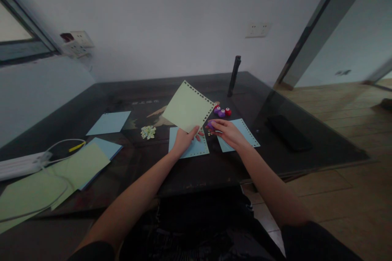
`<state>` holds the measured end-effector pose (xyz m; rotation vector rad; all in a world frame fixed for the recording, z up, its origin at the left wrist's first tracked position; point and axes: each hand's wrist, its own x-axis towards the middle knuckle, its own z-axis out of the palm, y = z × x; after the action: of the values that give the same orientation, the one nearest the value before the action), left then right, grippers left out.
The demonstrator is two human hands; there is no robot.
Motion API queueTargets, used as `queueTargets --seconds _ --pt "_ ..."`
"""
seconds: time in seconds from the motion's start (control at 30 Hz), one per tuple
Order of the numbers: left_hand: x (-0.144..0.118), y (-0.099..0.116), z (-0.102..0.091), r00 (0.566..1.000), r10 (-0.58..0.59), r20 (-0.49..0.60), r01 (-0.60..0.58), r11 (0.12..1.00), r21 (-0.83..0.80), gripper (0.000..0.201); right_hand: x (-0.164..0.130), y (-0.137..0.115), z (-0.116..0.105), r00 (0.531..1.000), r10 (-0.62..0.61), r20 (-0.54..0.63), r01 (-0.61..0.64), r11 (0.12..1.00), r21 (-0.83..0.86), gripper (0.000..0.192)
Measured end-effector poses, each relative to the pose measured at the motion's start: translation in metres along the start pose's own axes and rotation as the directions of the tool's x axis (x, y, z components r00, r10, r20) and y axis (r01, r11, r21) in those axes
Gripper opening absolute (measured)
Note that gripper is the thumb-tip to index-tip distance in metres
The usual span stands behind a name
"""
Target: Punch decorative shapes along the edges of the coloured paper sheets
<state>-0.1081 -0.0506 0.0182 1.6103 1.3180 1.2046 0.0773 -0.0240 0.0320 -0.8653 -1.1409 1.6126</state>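
Green sheet [187,107], its edges punched, is pinched at its lower corner by the left hand [183,140] above a blue sheet [196,149]. The right hand [228,132] closes on a purple punch [210,124]. More punches [222,111] sit just beyond on the dark glass table [306,110], against a white wall [171,16].

Green paper sheet [187,107] looking matt, edges perforated. Blue paper sheets [238,134] matt too. Desk [306,110] top showing glossy dark glass. Small punches [222,112] shining like smooth plastic.

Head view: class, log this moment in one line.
left hand: holds green sheet | right hand: grips purple punch | table: blue sheets, punches
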Motion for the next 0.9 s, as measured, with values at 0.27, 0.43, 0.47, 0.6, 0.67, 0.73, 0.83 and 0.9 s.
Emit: queueTargets --seconds 0.27,0.43,0.47,0.6,0.67,0.73,0.83,0.9 --pt "-0.0017 0.0067 -0.0008 1.000 -0.004 -0.004 0.004 1.000 -0.017 0.038 -0.0006 -0.0021 0.0000 0.998 0.060 -0.031 -0.062 0.997 -0.051 0.026" --pt "-0.0001 0.0036 -0.0005 1.000 -0.007 0.005 0.007 1.000 -0.022 0.037 0.0001 -0.0027 0.0004 0.996 0.061 -0.063 -0.070 0.985 -0.156 0.035" --pt "0.0005 0.0028 -0.0004 1.000 -0.004 0.004 0.004 1.000 -0.025 0.037 0.0005 -0.0025 0.0001 0.996 0.057 -0.064 -0.068 0.981 -0.181 0.036" --pt "0.0023 -0.0001 0.0004 1.000 0.004 0.017 -0.003 1.000 -0.031 0.037 0.0014 -0.0017 -0.0005 0.997 0.028 -0.071 -0.047 0.962 -0.271 0.035" --pt "0.0025 -0.0011 0.0005 1.000 0.002 0.021 -0.002 1.000 -0.018 0.038 0.0011 -0.0022 0.0002 0.997 0.018 -0.081 -0.042 0.953 -0.300 0.034" --pt "0.0022 -0.0013 0.0001 1.000 0.004 0.021 -0.004 1.000 -0.002 0.038 0.0009 -0.0034 0.0010 0.996 0.006 -0.093 -0.035 0.949 -0.315 0.033" --pt "0.0009 -0.0001 -0.0009 1.000 0.006 0.020 -0.006 1.000 0.009 0.040 0.0015 -0.0053 0.0009 0.993 -0.017 -0.119 -0.022 0.947 -0.320 0.034" --pt "0.0000 0.0013 -0.0016 1.000 0.000 0.015 0.000 1.000 0.018 0.040 0.0026 -0.0058 -0.0002 0.989 -0.030 -0.146 -0.021 0.942 -0.335 0.034"
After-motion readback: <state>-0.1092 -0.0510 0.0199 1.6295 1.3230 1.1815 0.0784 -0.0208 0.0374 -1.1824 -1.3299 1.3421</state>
